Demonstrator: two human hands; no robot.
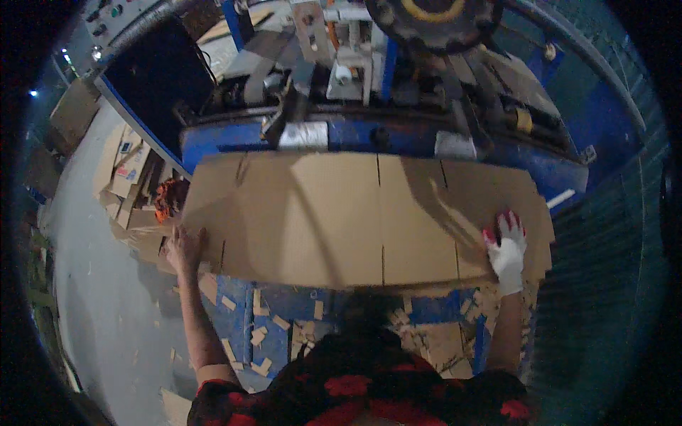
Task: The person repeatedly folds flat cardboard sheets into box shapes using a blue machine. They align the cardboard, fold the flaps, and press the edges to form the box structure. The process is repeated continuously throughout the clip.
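Note:
A wide, scored cardboard sheet [334, 220] with slots along both long edges lies flat before me, its far edge against the blue machine [383, 135]. Staggered layers at its right end suggest more sheets underneath. My left hand [186, 250], bare and slightly blurred, is at the sheet's left end with thumb and fingers apart. At the right end rests my right hand [506, 252] in a white glove with red fingertips. Its fingers are spread and lie on the cardboard.
Cardboard offcuts [259, 334] litter the blue surface between me and the sheet. An orange bundle [169, 199] sits beside piled cardboard [128, 177] on the left. A large dark wheel [433, 18] hangs above the machine; a dark panel [160, 85] stands at left.

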